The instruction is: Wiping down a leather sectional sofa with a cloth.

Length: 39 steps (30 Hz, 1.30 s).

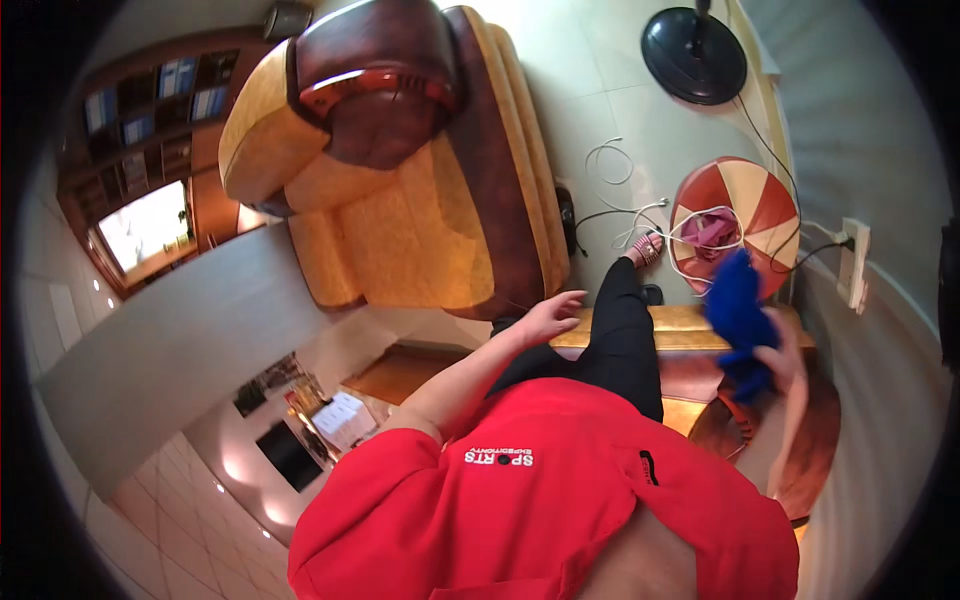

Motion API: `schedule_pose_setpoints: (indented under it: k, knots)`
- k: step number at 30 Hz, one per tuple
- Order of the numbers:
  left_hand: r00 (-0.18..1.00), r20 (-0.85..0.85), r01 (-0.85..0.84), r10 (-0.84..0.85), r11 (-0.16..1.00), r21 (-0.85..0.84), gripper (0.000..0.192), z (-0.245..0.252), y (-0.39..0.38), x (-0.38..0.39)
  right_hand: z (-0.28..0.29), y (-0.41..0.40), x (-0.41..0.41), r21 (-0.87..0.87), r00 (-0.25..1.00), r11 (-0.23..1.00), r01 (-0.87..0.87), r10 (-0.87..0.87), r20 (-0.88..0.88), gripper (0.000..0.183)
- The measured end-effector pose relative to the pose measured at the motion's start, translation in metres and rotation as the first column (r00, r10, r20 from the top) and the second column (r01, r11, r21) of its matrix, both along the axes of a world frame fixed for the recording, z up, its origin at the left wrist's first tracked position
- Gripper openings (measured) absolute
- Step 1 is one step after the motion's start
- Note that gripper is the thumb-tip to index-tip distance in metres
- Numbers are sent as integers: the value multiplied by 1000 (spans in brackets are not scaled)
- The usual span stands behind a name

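Note:
My right hand [786, 352] grips a blue cloth [739, 307], which is somewhat blurred. The cloth hangs over the near edge of a round stool [731, 180] with red and cream wedges, and I cannot tell whether they touch. On the stool lie a crumpled pink cloth [711, 231] and a loop of white cable [679, 259]. My left hand [553, 316] is held in the air over my dark trousers, near the armchair's corner. Nothing is in it and its fingers are apart.
A yellow and brown armchair [405, 225] stands ahead on the left. Loose cables [611, 161] run over the tiled floor beside a round black stand base [694, 56]. On the right wall, a power strip [853, 262] has a black plug in it. Another yellow-brown seat [679, 322] is close behind my legs.

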State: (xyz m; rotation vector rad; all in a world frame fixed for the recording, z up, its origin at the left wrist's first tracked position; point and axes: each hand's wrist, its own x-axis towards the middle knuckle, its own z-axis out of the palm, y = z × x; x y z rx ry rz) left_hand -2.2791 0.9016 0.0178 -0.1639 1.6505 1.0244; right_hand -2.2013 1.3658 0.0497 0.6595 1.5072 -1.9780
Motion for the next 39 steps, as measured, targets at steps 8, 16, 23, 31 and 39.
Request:
schedule_pose_setpoints:
  k: [8,16,23,31,39]
  knots:
    - [980,-78,-182,183,983,21,40,18,-69,30,-64,-209,-186,-428,977,878,-214,191,-97,53]
    - [723,85,-531,685,631,-565,31,41,-267,253,10,-358,-422,-10,786,901,-434,374,-492,44]
    - [207,190,-875,960,268,-402,25,41,-290,350,-199,-509,-327,774,496,447,-449,845,-200,53]
    - [184,180,-845,966,249,-473,30,13,-329,374,-168,-523,-26,649,-367,-332,-684,926,86,20]
    - [-58,233,-853,971,73,-518,32,4,-328,387,-185,-598,-330,957,377,51,287,912,-162,39]
